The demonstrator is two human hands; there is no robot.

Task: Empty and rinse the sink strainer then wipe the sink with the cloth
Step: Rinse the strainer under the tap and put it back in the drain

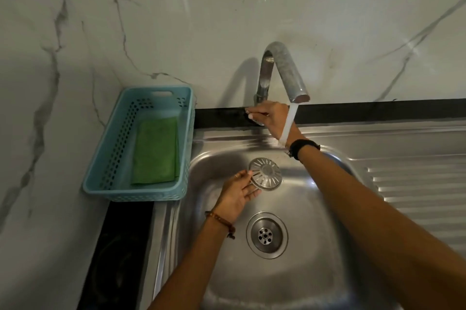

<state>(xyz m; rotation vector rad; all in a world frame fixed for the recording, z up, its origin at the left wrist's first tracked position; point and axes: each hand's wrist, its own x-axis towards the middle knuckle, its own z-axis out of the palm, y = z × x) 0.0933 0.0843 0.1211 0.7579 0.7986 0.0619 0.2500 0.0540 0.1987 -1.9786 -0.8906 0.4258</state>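
Your left hand (238,192) holds the strainer (265,173) by its rim, tilted, above the sink (290,284) basin. Your right hand (271,115) grips the tap (282,70) handle at its base. Water (288,124) runs from the spout onto your right wrist. Drain (266,234) uncovered. Green cloth (156,150) lies in the blue basket (100,158), left of the sink.

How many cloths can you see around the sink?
1: a green cloth lying folded inside the blue basket left of the sink. Others may be hidden out of view.

No readable text, seemingly.
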